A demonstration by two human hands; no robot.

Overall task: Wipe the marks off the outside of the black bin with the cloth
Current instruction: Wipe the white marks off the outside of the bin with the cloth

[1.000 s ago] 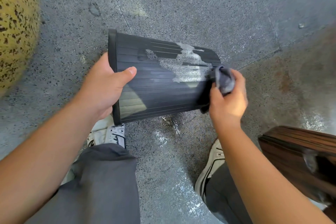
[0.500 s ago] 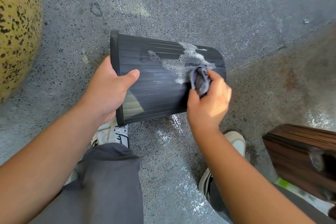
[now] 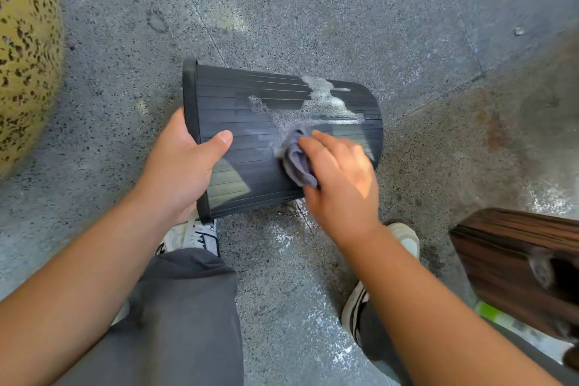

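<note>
Cloth [image 3: 297,158] half hidden under right hand [image 3: 340,178], blurred

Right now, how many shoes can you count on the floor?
2: the left shoe below the black bin's rim, and the right shoe, partly hidden behind the right forearm.

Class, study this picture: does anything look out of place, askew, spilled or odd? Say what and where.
The black bin is tipped sideways, the left hand gripping its rim. A whitish foamy smear spreads across its upper side, past where the right hand presses the grey cloth. Pale splashes fleck the floor beneath.
</note>
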